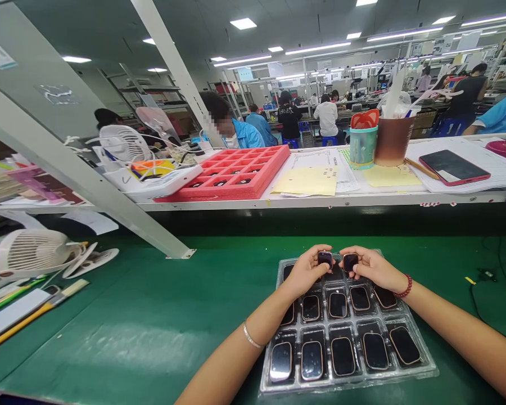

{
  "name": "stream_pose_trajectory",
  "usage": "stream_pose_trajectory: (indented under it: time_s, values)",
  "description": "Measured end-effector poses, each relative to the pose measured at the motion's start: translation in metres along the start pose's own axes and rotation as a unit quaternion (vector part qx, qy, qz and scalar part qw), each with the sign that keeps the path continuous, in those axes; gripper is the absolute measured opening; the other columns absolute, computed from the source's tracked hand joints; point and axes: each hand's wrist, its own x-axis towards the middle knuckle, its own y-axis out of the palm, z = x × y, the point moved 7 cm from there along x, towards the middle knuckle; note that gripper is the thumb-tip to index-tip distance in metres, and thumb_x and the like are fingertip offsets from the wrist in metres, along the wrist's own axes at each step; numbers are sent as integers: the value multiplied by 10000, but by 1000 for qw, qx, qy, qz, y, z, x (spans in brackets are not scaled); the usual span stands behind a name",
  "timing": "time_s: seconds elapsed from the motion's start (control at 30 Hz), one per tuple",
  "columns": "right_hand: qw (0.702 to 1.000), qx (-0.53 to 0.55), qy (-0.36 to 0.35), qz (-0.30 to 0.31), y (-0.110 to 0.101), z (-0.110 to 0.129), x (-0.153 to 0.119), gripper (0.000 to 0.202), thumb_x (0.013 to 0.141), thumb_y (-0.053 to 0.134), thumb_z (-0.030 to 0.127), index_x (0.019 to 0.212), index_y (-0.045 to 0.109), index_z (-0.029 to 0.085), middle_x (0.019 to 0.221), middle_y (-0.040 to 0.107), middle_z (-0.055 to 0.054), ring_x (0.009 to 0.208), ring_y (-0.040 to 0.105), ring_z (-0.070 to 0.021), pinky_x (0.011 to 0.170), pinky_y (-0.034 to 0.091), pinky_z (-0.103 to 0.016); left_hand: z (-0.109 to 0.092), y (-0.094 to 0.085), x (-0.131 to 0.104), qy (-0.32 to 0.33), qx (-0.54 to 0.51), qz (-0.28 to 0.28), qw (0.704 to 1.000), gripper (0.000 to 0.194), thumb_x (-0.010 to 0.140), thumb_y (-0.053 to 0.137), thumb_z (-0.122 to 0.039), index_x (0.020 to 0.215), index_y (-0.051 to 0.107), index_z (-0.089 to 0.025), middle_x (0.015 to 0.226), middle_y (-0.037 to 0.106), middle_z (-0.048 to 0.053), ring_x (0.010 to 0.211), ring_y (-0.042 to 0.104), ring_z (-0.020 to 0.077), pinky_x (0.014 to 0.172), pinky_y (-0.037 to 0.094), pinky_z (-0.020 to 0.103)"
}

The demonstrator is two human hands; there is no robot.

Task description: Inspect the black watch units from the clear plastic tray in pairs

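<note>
My left hand [310,271] pinches a small dark smartwatch body [325,259] with a gold-coloured rim. In my right hand [370,267] is a second smartwatch case [349,262], gripped between thumb and fingers. Both are held over the far row of a clear plastic tray [274,383], close together but apart. Rows of similar smartwatch bodies, such as this one in the near row [343,356], lie face up in the tray's compartments. Part of the far row is hidden behind my hands.
The tray lies on a green mat [143,337]. At left are a white fan [34,253] and brushes. A raised shelf carries a red foam tray [236,174], papers, a brown cup [394,140] and a phone [454,166]. Black cable [476,306] lies right; people sit beyond.
</note>
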Motion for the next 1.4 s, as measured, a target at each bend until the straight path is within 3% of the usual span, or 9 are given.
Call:
stream_pose_trajectory:
  time_s: [0.23,0.43,0.6,0.73,0.87,0.97,1.1,1.17,1.4]
  values:
    - [994,-89,-41,-41,-2,5,-3,258,844,481,195,1097,531,193,954,650,-51,753,621,-148,687,533,-314,5,-2,3,11,14,7,1000,468,699,542,-83,1155,484,-171,979,634,58,779,619,134,622,444,218]
    - [911,-368,-121,-144,-8,22,-7,125,813,529,185,813,652,207,971,661,-67,1012,556,-238,899,437,-435,-2,-1,0,70,155,-10,985,156,823,529,-256,903,608,-146,913,669,82,818,618,175,764,478,325]
    - [885,-428,-130,-132,-6,16,-5,294,790,505,141,1046,636,203,1167,596,-95,1138,479,-253,969,394,-462,-10,6,-2,159,351,-41,922,231,810,528,-172,988,671,-205,1202,595,94,1184,470,241,1030,333,442]
    - [880,-439,-133,-121,-8,13,-7,345,790,497,153,1119,591,198,1184,574,-99,1137,479,-255,972,392,-464,-14,-3,-7,144,382,-89,908,361,802,495,-131,1141,602,-194,1266,541,121,1222,442,254,1037,333,462]
    - [878,-440,-147,-114,-6,23,-13,294,805,492,169,1076,600,211,1190,567,-94,1143,477,-263,970,381,-484,-32,-16,-45,156,435,-43,886,219,802,512,-159,955,653,-224,1215,579,85,1187,470,257,1032,332,466]
    - [876,-449,-160,-70,19,35,-17,208,820,496,181,973,634,211,1213,558,-97,1173,449,-270,968,377,-483,-32,-39,-84,106,500,-36,859,117,783,542,-173,808,650,-210,1276,544,82,1228,429,291,1051,293,502]
    - [846,-496,-184,63,85,38,-14,139,812,556,231,873,671,184,1237,562,-111,1207,409,-298,998,348,-474,-18,-59,-116,31,524,-27,851,195,786,552,-221,972,607,-219,1426,391,84,1333,289,306,1061,282,521]
    - [833,-519,-178,74,104,36,-8,188,784,600,261,915,664,142,1250,549,-155,1217,392,-336,1006,323,-511,-14,-60,-119,26,510,-31,859,188,786,543,-213,970,582,-211,1455,343,90,1359,241,296,1065,284,510]
    - [877,-440,-179,68,100,34,-6,102,694,661,155,768,597,184,1154,578,-89,1158,447,-257,979,376,-415,-16,-41,-109,73,406,-32,910,101,768,521,-135,842,537,-203,1198,583,89,1235,430,241,1013,360,424]
